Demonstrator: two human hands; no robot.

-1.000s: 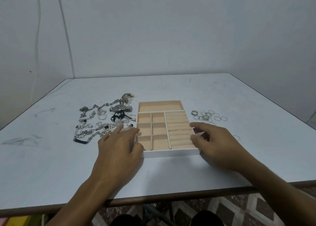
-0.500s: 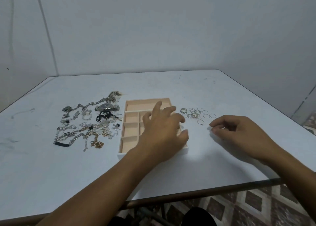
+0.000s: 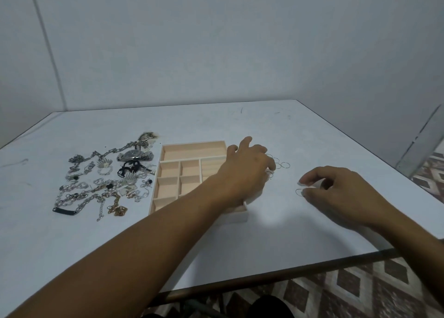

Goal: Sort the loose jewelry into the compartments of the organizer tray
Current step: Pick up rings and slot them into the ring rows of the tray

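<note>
The organizer tray [image 3: 192, 150], white outside with peach compartments, sits mid-table. Nothing shows in the compartments I can see. My left arm crosses over its right half, and my left hand [image 3: 245, 171] reaches down onto a cluster of thin rings [image 3: 282, 165] just right of the tray; its fingertips are hidden from me. Farther right, my right hand [image 3: 336, 192] hovers curled over the table. Its thumb tip touches a single thin ring [image 3: 298, 192] lying flat, the forefinger a little above it. A heap of loose jewelry [image 3: 101, 185] lies left of the tray.
The heap holds silver chains, a wristwatch [image 3: 134, 155], a black bracelet [image 3: 64, 210] and a gold chain [image 3: 117, 208]. The white table [image 3: 72, 245] ends at a dark front edge [image 3: 288, 273] with patterned floor below. Grey walls stand behind.
Both hands left the tray's front corners. My left hand swung right across the tray to the ring cluster. My right hand moved right and lowered onto the lone ring.
</note>
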